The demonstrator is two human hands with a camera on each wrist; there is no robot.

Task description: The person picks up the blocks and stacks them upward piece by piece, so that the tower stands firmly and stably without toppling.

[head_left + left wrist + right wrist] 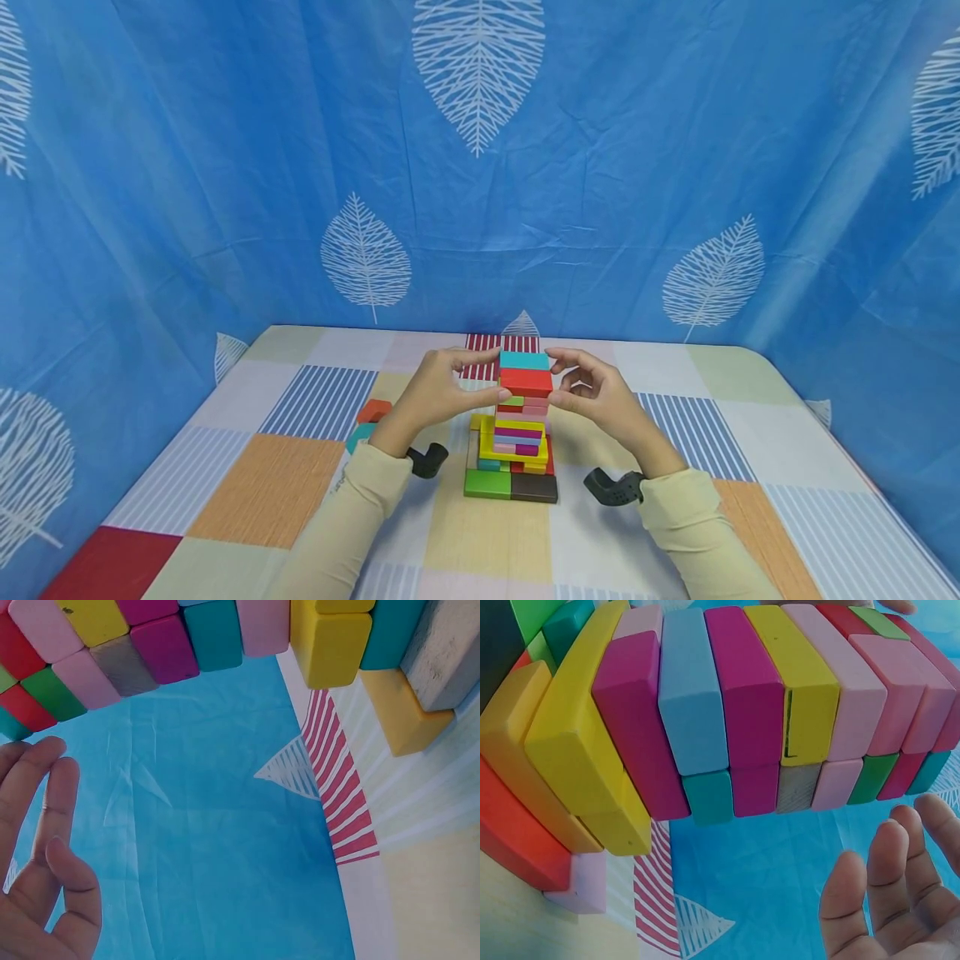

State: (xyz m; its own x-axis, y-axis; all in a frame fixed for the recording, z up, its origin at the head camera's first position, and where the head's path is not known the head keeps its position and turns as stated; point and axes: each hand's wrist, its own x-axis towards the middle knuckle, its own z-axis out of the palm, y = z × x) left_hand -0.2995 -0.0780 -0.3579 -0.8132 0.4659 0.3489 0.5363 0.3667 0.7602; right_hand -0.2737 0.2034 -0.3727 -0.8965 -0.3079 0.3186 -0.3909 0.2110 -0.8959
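A tall tower of coloured wooden blocks (519,450) stands mid-table, wider at its base. A red block (527,382) and a turquoise block (524,361) lie at its top. On the tower's left, my left hand (438,390) has its index fingertip and thumb at the upper blocks. My right hand (600,390) flanks the same level from the right, thumb and index finger by the block ends. The left wrist view shows relaxed fingers (60,795) beside the stack. Loosely bent fingers of the right hand appear beneath the pink blocks (885,694) in the right wrist view.
Left of the tower, partly behind my left forearm, are an orange-red piece (373,410) and a turquoise piece (358,437). A green block (487,483) and a dark brown block (534,488) lie at the tower's front foot. A blue leaf-print curtain (480,217) surrounds the patchwork tablecloth (262,492).
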